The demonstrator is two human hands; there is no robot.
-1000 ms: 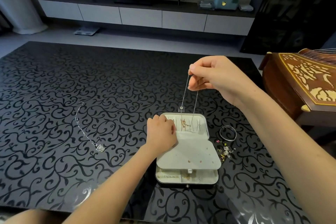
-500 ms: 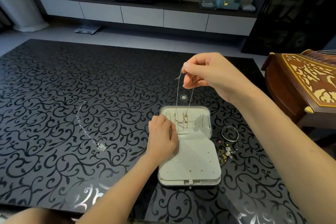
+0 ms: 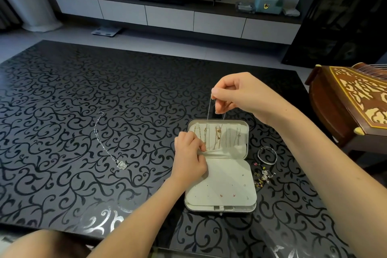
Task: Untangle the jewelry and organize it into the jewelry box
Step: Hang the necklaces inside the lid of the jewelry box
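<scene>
A pale jewelry box [image 3: 250,205] lies open on the black patterned table [image 3: 73,111]. Several gold chains hang in its lid [image 3: 244,130]. My right hand [image 3: 240,93] pinches a thin silver chain [image 3: 209,111] just above the lid's top edge; both strands drop into the lid. My left hand [image 3: 189,158] rests on the box's left side, fingers pinching the fabric pocket edge at the lid's base. Small studs dot the flap over the tray. A silver necklace with a pendant [image 3: 109,144] lies loose to the left.
A silver bangle [image 3: 267,156] and a small tangle of charms [image 3: 262,176] lie right of the box. A carved wooden instrument [image 3: 351,98] stands at the right edge. A TV cabinet [image 3: 171,16] lines the far wall.
My right hand has come down toward the lid with the silver chain. The flap now covers the front tray compartments that showed before. My left hand stays at the box's left side.
</scene>
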